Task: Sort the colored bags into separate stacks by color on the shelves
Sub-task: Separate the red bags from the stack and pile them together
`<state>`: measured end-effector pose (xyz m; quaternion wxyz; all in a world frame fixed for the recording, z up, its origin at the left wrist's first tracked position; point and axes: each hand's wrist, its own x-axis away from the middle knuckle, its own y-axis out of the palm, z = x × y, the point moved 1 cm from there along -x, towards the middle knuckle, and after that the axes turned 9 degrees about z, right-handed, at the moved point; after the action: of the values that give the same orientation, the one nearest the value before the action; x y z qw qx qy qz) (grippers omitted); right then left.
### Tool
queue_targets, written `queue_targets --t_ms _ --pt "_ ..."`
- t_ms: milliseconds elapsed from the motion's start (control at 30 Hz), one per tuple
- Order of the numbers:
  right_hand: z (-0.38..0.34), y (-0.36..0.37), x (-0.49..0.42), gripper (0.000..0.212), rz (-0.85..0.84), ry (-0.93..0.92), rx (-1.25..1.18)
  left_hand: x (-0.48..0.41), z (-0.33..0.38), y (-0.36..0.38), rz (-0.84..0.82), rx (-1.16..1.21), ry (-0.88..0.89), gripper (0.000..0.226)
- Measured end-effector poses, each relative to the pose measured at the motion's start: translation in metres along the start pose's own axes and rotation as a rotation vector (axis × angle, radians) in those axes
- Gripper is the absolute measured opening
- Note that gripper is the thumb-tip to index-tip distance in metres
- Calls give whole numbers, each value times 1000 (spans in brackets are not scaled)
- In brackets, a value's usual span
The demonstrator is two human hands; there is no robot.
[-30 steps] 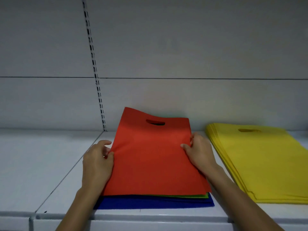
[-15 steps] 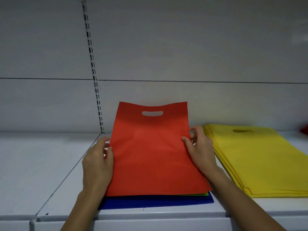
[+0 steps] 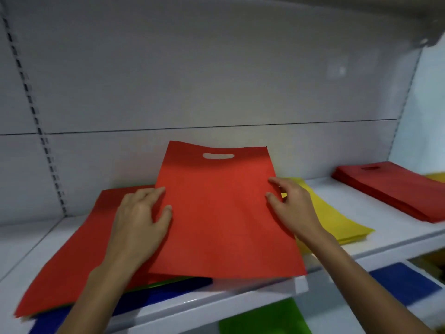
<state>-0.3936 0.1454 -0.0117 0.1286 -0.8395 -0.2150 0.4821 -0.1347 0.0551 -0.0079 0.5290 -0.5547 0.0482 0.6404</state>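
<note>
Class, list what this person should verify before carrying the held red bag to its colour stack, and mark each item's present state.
1. Grip: left hand and right hand each pinch a side edge of the red bag: ok.
2. Single bag lifted, nothing clinging behind it: cannot tell.
3. Destination: red stack in view at far right: ok.
4. Route crosses the yellow stack; clearance over it: cannot tell.
5. Mixed pile finished: not ok, red, green and blue layers show.
</note>
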Motion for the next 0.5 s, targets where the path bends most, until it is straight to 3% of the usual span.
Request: queue_targets --t_ms 167,367,500 --pt "85 -121 3 42 20 67 200 18 114 73 -96 124 104 67" --pt "182 -276 17 44 64 146 418 59 272 154 -230 337 137 52" --pt "233 -349 21 44 67 207 535 84 361 197 -338 368 246 64"
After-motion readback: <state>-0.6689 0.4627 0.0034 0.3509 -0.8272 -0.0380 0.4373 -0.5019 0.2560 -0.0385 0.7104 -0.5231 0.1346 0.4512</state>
